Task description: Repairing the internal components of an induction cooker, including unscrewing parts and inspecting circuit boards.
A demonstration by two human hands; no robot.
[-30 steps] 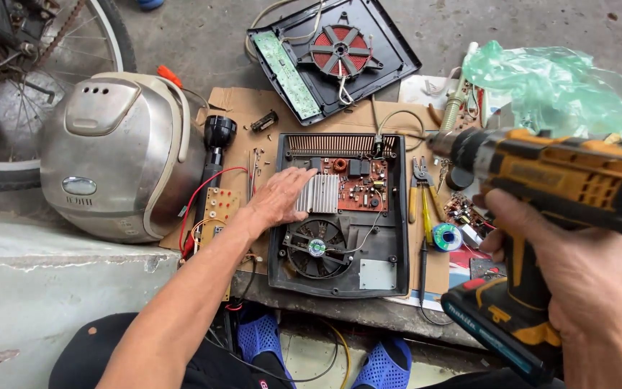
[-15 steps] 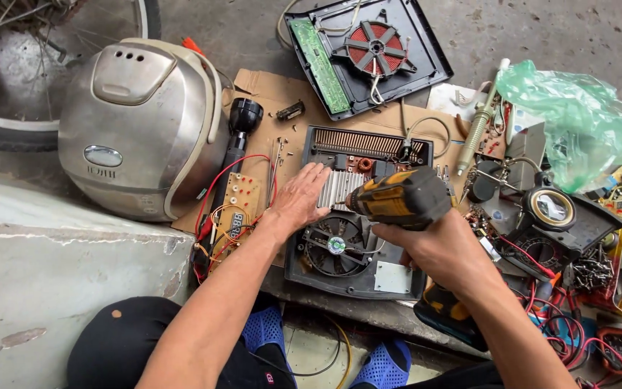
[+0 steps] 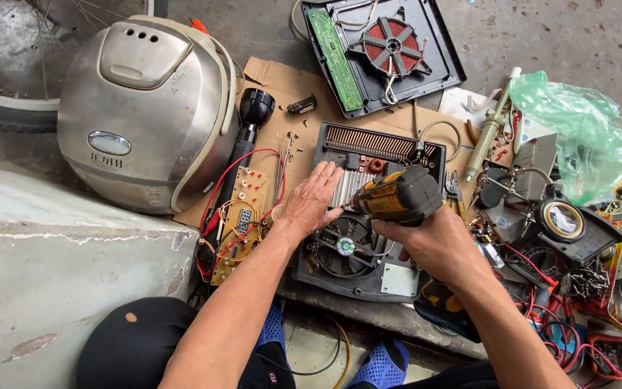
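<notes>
The right hand [image 3: 437,241] was wrapped tight around the handle of a yellow and black cordless drill [image 3: 397,194], its tip pointing down into the open induction cooker base [image 3: 368,216]. The drill looked heavy and hard, best held by its thick handle. The left hand [image 3: 314,198] lay flat and loose on the base, fingers on the silver heat sink [image 3: 347,186], gripping nothing. The base sat on the near edge of the cardboard sheet [image 3: 282,79]. Its thin boards looked easy to break. Farther off stood a silver rice cooker [image 3: 145,108] and another open cooker shell [image 3: 383,50].
</notes>
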